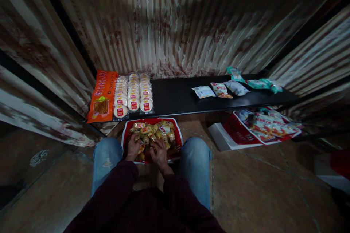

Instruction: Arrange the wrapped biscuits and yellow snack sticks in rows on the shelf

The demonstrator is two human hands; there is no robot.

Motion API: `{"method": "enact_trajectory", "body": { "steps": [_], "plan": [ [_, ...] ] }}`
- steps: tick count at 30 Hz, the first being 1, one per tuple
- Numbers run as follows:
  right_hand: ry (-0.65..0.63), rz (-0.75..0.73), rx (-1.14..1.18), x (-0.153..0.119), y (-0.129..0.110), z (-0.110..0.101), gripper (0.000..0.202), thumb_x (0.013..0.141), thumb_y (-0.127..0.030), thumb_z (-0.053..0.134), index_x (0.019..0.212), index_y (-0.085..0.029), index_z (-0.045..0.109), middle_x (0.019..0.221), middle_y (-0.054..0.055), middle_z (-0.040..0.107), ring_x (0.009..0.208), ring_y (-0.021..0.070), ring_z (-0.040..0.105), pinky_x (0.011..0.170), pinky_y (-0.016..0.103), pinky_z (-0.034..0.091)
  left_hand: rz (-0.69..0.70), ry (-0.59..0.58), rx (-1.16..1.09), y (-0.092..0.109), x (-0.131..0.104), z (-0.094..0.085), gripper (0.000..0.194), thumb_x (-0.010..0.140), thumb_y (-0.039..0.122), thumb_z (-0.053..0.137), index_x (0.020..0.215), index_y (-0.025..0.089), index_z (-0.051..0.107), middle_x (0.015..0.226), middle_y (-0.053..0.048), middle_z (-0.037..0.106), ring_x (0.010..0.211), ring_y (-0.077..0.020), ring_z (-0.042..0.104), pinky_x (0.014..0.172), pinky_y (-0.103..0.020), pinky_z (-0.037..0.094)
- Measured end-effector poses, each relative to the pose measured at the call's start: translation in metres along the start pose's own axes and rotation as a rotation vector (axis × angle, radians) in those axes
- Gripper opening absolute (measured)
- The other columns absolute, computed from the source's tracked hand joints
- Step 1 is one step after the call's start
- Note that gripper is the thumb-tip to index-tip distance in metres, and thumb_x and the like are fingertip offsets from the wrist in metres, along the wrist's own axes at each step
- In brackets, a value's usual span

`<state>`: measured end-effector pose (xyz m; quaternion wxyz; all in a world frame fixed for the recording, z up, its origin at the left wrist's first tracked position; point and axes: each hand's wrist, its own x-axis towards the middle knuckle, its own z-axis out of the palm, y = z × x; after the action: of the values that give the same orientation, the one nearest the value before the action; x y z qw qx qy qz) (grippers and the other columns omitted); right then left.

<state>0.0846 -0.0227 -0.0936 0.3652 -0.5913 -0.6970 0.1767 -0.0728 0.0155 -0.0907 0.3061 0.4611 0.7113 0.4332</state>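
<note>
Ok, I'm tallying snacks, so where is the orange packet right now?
In the head view, the orange packet lies at the left end of the black shelf, beside the rows of round white snacks.

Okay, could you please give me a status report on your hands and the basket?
Left hand, right hand: both in basket, at wrapped snacks; grip unclear. Basket between knees. Nothing seen blocking either hand.

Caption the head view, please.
Both hands reach among wrapped snacks in a red basket below a black shelf.
</note>
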Motion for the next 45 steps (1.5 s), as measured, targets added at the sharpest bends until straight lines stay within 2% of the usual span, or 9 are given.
{"method": "enact_trajectory", "body": {
  "steps": [5, 10, 17, 22, 27, 32, 35, 41, 45],
  "plan": [
    [0.004, -0.015, 0.006, -0.001, 0.001, 0.001, 0.026, 0.081, -0.022, 0.049, 0.093, -0.019, 0.073, 0.112, 0.011, 0.065, 0.112, 0.0244, 0.057, 0.099, 0.042, 0.046, 0.128, -0.080, 0.115, 0.005, -0.006, -0.002, 0.031, 0.065, 0.009, 0.056, 0.092, 0.020, 0.067, 0.120, -0.008, 0.059, 0.118, -0.0233, 0.054, 0.106, -0.042, 0.040],
    [0.037, -0.070, 0.024, 0.005, -0.004, -0.002, 0.027, 0.083, -0.023, 0.048, 0.097, -0.020, 0.071, 0.116, 0.010, 0.065, 0.113, 0.0235, 0.057, 0.100, 0.043, 0.045, 0.156, -0.099, 0.173, 0.006, -0.002, -0.002, 0.022, 0.070, 0.013, 0.056, 0.088, 0.019, 0.068, 0.114, -0.009, 0.060, 0.114, -0.0223, 0.056, 0.104, -0.041, 0.042],
    [0.071, -0.122, 0.044, 0.043, -0.025, -0.024, 0.031, 0.087, -0.024, 0.045, 0.109, -0.018, 0.067, 0.120, 0.011, 0.064, 0.115, 0.0225, 0.056, 0.100, 0.041, 0.046, 0.336, -0.037, 0.340, 0.013, -0.005, -0.001, 0.021, 0.077, 0.019, 0.056, 0.092, 0.017, 0.070, 0.125, -0.015, 0.055, 0.120, -0.0296, 0.051, 0.105, -0.048, 0.041],
    [0.076, -0.162, 0.017, 0.087, -0.033, -0.046, 0.036, 0.090, -0.027, 0.044, 0.121, -0.017, 0.061, 0.128, 0.012, 0.059, 0.121, 0.0228, 0.052, 0.104, 0.042, 0.043, 0.515, 0.087, 0.367, 0.046, 0.003, -0.009, 0.029, 0.081, 0.018, 0.050, 0.103, 0.020, 0.068, 0.130, -0.013, 0.055, 0.126, -0.0295, 0.046, 0.106, -0.050, 0.038],
    [0.087, -0.274, -0.067, 0.140, -0.042, -0.059, 0.042, 0.095, -0.030, 0.038, 0.132, -0.017, 0.052, 0.138, 0.012, 0.052, 0.132, 0.0236, 0.042, 0.109, 0.045, 0.037, 0.642, 0.163, 0.402, 0.091, 0.039, -0.024, 0.034, 0.081, 0.015, 0.049, 0.110, 0.018, 0.066, 0.144, -0.012, 0.045, 0.140, -0.0305, 0.028, 0.113, -0.052, 0.028],
    [0.030, -0.324, -0.234, 0.197, -0.056, -0.050, 0.047, 0.096, -0.032, 0.036, 0.141, -0.021, 0.043, 0.151, 0.008, 0.037, 0.144, 0.0286, 0.020, 0.111, 0.051, 0.029, 0.581, 0.247, 0.422, 0.122, 0.085, -0.029, 0.044, 0.081, 0.016, 0.049, 0.124, 0.019, 0.059, 0.150, -0.011, 0.037, 0.145, -0.0326, 0.012, 0.114, -0.059, 0.017],
    [-0.044, -0.361, -0.314, 0.231, -0.068, -0.040, 0.047, 0.095, -0.029, 0.037, 0.141, -0.023, 0.043, 0.151, 0.006, 0.038, 0.145, 0.0309, 0.015, 0.112, 0.055, 0.023, 0.556, 0.289, 0.443, 0.128, 0.106, -0.029, 0.045, 0.082, 0.019, 0.049, 0.127, 0.020, 0.057, 0.153, -0.010, 0.033, 0.146, -0.0320, 0.009, 0.115, -0.059, 0.014],
    [-0.169, -0.522, -0.353, 0.287, -0.092, -0.012, 0.042, 0.096, -0.034, 0.039, 0.136, -0.024, 0.049, 0.146, 0.007, 0.045, 0.146, 0.0292, 0.013, 0.114, 0.054, 0.014, 0.472, 0.322, 0.480, 0.113, 0.121, -0.042, 0.059, 0.083, 0.033, 0.052, 0.139, 0.016, 0.045, 0.155, -0.013, 0.026, 0.146, -0.0333, 0.003, 0.115, -0.060, 0.009],
    [-0.226, -0.539, -0.383, 0.306, -0.095, 0.007, 0.045, 0.095, -0.041, 0.044, 0.136, -0.025, 0.048, 0.147, 0.008, 0.044, 0.144, 0.0307, 0.019, 0.114, 0.057, 0.011, 0.437, 0.291, 0.501, 0.099, 0.120, -0.052, 0.064, 0.084, 0.040, 0.052, 0.142, 0.017, 0.040, 0.155, -0.013, 0.026, 0.146, -0.0327, 0.004, 0.115, -0.059, 0.009]
  ]
}}
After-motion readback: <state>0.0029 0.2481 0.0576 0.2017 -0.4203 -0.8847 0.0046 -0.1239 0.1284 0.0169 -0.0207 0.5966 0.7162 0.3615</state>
